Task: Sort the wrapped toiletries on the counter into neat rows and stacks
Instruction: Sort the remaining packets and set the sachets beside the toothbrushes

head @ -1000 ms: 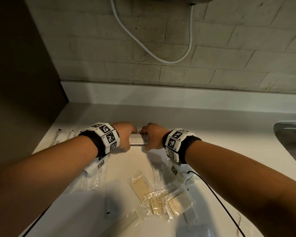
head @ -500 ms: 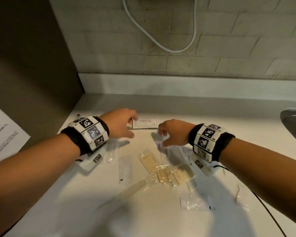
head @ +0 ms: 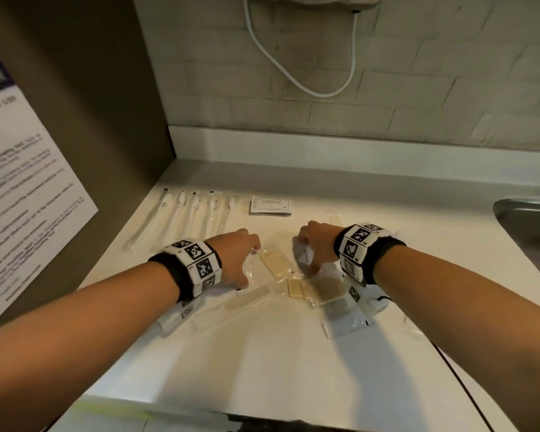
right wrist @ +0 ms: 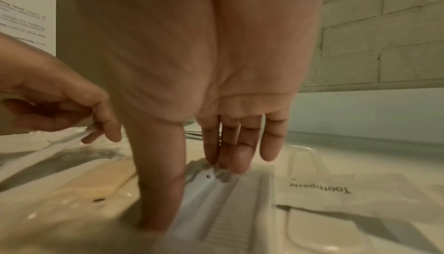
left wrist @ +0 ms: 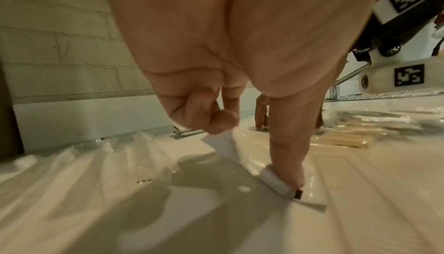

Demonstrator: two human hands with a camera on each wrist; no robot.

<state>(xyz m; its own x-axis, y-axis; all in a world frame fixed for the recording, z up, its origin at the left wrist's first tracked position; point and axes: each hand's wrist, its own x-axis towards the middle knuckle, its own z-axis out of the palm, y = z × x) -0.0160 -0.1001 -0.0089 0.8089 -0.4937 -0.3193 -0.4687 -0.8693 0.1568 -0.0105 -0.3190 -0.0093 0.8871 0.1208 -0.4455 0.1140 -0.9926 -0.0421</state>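
At the back left of the counter (head: 262, 353), several wrapped toothbrushes (head: 194, 216) lie in a row. A small stack of white sachets (head: 271, 204) sits to their right. Nearer me is a loose pile: wrapped wooden combs (head: 275, 263), a toothpaste packet (right wrist: 319, 189) and clear packets (head: 345, 316). My left hand (left wrist: 252, 151) pinches a thin clear-wrapped packet (left wrist: 228, 149), curled fingers on one end and the thumb pressing the other onto the counter. My right hand (right wrist: 192, 187) arches over a white wrapped comb (right wrist: 228, 210), with straight fingertips (right wrist: 238, 163) and thumb touching it.
A steel sink (head: 530, 219) is set into the counter at the right. A brown side panel with a printed notice (head: 22, 182) closes the left side. A white cable (head: 309, 88) loops on the brick wall behind. The counter's front edge (head: 262, 413) is close to me.
Both hands let go of the sachet stack at the back and drew toward me to the loose pile. The left hand took hold of a clear packet; the right came down on a white one.
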